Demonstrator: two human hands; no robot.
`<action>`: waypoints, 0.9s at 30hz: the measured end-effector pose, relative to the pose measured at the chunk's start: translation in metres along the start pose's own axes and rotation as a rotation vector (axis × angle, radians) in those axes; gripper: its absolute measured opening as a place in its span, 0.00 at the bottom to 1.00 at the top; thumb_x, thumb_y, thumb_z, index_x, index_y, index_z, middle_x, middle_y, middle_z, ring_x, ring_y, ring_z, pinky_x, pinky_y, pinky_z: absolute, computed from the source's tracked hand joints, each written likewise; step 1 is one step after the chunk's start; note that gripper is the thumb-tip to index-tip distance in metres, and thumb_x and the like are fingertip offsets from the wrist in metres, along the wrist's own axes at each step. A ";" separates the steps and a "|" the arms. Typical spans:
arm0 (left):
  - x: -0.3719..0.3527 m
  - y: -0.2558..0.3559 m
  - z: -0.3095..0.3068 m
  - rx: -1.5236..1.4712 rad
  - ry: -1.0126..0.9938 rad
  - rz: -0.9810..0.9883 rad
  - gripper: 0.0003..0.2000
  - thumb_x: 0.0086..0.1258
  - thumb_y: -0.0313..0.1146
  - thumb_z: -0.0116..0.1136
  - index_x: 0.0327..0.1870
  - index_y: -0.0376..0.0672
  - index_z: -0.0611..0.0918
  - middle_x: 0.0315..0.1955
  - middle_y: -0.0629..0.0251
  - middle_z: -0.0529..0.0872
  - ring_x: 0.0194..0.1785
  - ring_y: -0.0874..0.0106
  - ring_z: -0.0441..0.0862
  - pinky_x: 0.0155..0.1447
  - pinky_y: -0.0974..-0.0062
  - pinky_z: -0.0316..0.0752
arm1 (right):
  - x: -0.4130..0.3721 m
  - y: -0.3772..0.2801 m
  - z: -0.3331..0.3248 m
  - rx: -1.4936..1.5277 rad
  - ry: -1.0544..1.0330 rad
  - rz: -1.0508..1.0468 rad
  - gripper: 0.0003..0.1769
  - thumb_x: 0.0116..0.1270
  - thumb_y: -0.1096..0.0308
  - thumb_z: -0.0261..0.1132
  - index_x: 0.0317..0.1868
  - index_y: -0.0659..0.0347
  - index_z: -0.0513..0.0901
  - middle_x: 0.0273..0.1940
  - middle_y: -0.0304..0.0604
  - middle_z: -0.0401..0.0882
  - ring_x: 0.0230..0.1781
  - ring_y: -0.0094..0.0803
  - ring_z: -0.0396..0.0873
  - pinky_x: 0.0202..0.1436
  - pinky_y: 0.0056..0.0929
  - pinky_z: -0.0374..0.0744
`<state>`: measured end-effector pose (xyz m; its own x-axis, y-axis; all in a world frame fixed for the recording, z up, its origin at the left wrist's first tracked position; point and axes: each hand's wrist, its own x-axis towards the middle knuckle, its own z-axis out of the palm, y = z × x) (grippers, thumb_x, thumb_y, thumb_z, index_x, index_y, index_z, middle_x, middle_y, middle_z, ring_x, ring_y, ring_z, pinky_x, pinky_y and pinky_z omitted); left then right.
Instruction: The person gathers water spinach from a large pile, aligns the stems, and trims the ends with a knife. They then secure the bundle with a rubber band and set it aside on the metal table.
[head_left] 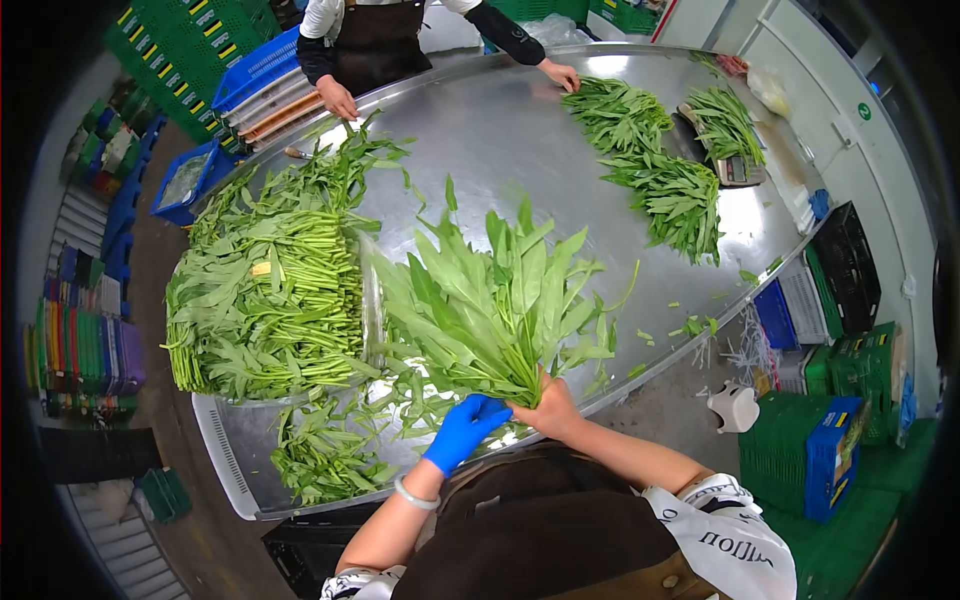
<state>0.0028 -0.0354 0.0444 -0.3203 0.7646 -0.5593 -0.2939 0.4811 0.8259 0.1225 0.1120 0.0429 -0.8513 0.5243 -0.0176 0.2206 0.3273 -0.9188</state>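
A bunch of long-leaved greens (490, 300) stands over the near edge of the metal table, its leaves fanned away from me. My right hand (550, 408) is bare and wrapped round the stems at the bottom. Beside it, my left hand (466, 432), in a blue glove, has its fingers bent against the stem ends; the leaves and the other hand partly hide what it grips. To the left lies a big stack of greens (285, 300) with cut stems facing right. Loose leafy pieces (325, 455) lie below that stack.
Across the metal table (480, 140) a co-worker in a dark apron (380, 40) has one hand by the left greens and one by the far bunches (620, 115). More greens rest on a scale (735, 170). Green crates (795, 450) and a white stool (735, 407) stand at right.
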 end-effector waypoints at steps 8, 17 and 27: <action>-0.058 0.088 -0.043 0.076 0.607 0.626 0.08 0.69 0.25 0.57 0.46 0.36 0.83 0.37 0.62 0.85 0.35 0.77 0.78 0.41 0.77 0.74 | -0.001 0.010 -0.011 -0.005 0.015 -0.060 0.28 0.52 0.67 0.71 0.53 0.68 0.73 0.31 0.56 0.82 0.31 0.53 0.82 0.35 0.41 0.79; -0.015 0.135 -0.061 0.790 0.456 0.849 0.14 0.53 0.31 0.70 0.42 0.46 0.84 0.54 0.63 0.81 0.39 0.62 0.81 0.41 0.68 0.75 | -0.003 0.026 -0.014 -0.231 -0.081 -0.211 0.29 0.48 0.63 0.72 0.47 0.71 0.73 0.22 0.56 0.76 0.24 0.55 0.78 0.30 0.46 0.76; -0.042 0.120 -0.053 1.233 0.961 0.893 0.14 0.56 0.20 0.62 0.44 0.41 0.80 0.33 0.63 0.83 0.32 0.69 0.79 0.36 0.73 0.73 | -0.006 0.024 -0.032 -0.447 -0.176 -0.131 0.30 0.47 0.65 0.72 0.48 0.71 0.71 0.31 0.57 0.78 0.35 0.52 0.79 0.38 0.44 0.76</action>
<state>-0.0664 -0.0328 0.1632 -0.4777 0.6703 0.5678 0.8684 0.4580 0.1899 0.1482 0.1416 0.0336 -0.9444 0.3284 -0.0155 0.2566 0.7069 -0.6592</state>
